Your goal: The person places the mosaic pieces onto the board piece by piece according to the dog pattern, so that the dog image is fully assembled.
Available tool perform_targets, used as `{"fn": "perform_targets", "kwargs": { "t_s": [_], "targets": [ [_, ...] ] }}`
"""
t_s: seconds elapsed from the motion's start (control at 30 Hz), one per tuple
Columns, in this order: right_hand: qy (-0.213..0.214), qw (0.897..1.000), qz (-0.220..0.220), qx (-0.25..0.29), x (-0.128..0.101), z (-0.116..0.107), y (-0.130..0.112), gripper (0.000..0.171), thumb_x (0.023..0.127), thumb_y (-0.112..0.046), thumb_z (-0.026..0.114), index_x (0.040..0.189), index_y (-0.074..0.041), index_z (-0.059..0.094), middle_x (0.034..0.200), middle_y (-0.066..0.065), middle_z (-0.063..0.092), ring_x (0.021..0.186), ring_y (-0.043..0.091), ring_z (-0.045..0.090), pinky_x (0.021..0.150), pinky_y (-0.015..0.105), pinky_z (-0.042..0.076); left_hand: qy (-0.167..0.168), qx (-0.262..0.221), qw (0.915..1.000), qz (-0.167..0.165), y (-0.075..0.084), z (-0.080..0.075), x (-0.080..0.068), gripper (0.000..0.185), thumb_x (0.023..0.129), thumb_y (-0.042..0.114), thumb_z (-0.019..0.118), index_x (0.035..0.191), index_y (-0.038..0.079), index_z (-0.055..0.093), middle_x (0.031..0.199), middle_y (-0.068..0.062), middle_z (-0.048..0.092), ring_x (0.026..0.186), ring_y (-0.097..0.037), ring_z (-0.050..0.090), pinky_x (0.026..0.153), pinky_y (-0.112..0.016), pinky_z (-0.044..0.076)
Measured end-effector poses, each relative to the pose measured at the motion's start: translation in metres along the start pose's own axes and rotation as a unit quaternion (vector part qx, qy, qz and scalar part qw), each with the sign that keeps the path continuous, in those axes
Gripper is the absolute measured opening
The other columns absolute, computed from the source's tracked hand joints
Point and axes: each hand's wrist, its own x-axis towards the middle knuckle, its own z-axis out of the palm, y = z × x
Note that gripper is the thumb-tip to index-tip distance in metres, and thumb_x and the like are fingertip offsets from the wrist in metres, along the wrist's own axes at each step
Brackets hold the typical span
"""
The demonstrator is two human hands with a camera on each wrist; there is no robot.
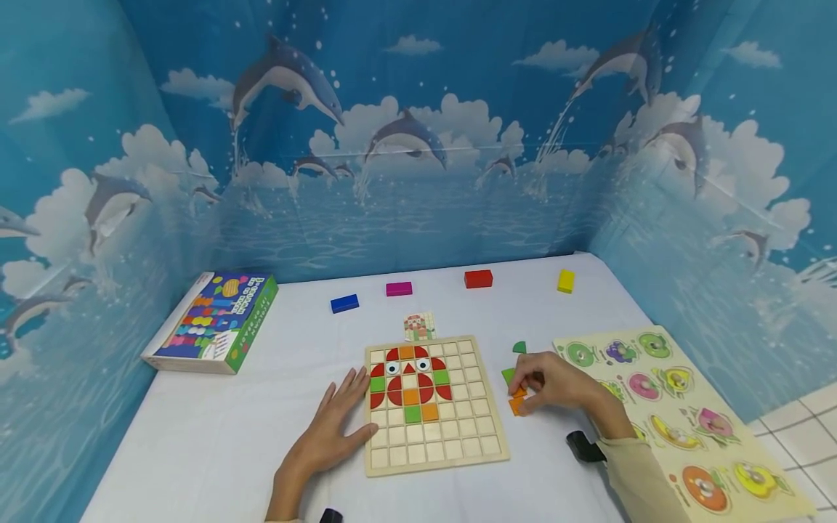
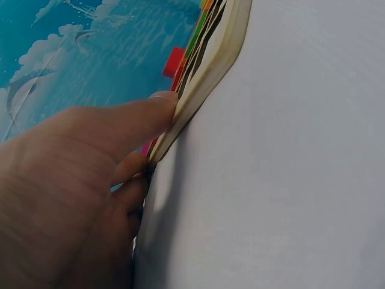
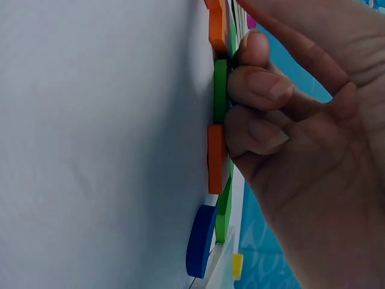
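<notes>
A wooden grid board point(image 1: 438, 436) lies mid-table, part filled with red, orange, green and eyed tiles forming a figure. My left hand point(image 1: 330, 428) rests at its left edge with fingers stretched out, the thumb point(image 2: 147, 117) touching the rim. To the right of the board, my right hand point(image 1: 552, 381) is bent down over loose pieces, thumb and finger pinching an orange square tile point(image 1: 516, 406). A green tile point(image 1: 507, 375) and a green quarter-round tile point(image 1: 519, 347) lie just beyond. Close to the curled fingers, the right wrist view shows a blue curved piece point(image 3: 201, 241).
Behind the board lies a small pattern card point(image 1: 419, 327). Blue point(image 1: 344, 303), magenta point(image 1: 399, 289), red point(image 1: 479, 279) and yellow point(image 1: 566, 281) blocks line the back. A game box point(image 1: 212, 319) sits left; a fruit puzzle board point(image 1: 667, 414) lies right.
</notes>
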Motion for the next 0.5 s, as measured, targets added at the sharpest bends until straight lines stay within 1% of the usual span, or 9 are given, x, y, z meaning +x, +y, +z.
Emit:
{"fn": "perform_targets", "kwargs": {
  "t_s": [0.1, 0.27, 0.37, 0.43, 0.5],
  "targets": [
    [-0.007, 1.000, 0.007, 0.000, 0.0000, 0.0002, -0.0003, 0.023, 0.077, -0.008, 0.097, 0.094, -0.012, 0.083, 0.081, 0.006, 0.061, 0.066, 0.021, 0.052, 0.058, 0.020, 0.043, -0.003, -0.006, 1.0000, -0.005, 0.0015, -0.0001, 0.0004, 0.087, 0.098, 0.032, 0.081, 0.170, 0.014, 0.036, 0.178, 0.001, 0.026, 0.168, -0.026, 0.011, 0.136, -0.053, 0.002],
    [0.000, 1.000, 0.011, -0.008, 0.0025, 0.0037, -0.0024, 0.020, 0.079, -0.009, 0.096, 0.094, -0.012, 0.083, 0.082, 0.005, 0.061, 0.067, 0.012, 0.050, 0.059, 0.020, 0.043, 0.004, 0.004, 0.9999, -0.010, 0.0010, 0.0006, -0.0016, 0.087, 0.096, 0.031, 0.083, 0.169, 0.014, 0.038, 0.178, 0.001, 0.028, 0.168, -0.028, 0.013, 0.136, -0.055, 0.004],
    [0.010, 0.999, 0.015, -0.026, 0.0037, 0.0054, -0.0052, 0.018, 0.080, -0.010, 0.096, 0.092, -0.013, 0.083, 0.082, 0.004, 0.060, 0.068, 0.010, 0.050, 0.060, 0.019, 0.043, 0.004, 0.006, 0.9999, -0.011, 0.0004, 0.0010, -0.0021, 0.088, 0.095, 0.030, 0.083, 0.169, 0.015, 0.038, 0.178, 0.002, 0.028, 0.168, -0.027, 0.013, 0.136, -0.055, 0.004],
    [0.018, 0.999, 0.020, -0.042, 0.0043, 0.0062, -0.0064, 0.018, 0.080, -0.010, 0.095, 0.092, -0.014, 0.082, 0.081, 0.002, 0.059, 0.069, 0.009, 0.050, 0.061, 0.019, 0.043, 0.007, 0.002, 1.0000, -0.003, 0.0000, 0.0015, -0.0016, 0.087, 0.095, 0.030, 0.083, 0.169, 0.014, 0.038, 0.178, 0.001, 0.028, 0.167, -0.028, 0.014, 0.136, -0.057, 0.004],
    [0.024, 0.998, 0.025, -0.061, 0.0048, 0.0069, -0.0073, 0.018, 0.081, -0.010, 0.095, 0.090, -0.014, 0.080, 0.081, 0.001, 0.058, 0.070, 0.009, 0.050, 0.061, 0.019, 0.044, 0.003, -0.002, 1.0000, 0.000, 0.0002, 0.0018, -0.0003, 0.087, 0.096, 0.030, 0.082, 0.169, 0.015, 0.037, 0.178, 0.001, 0.027, 0.168, -0.027, 0.012, 0.136, -0.055, 0.003]
  ]
}}
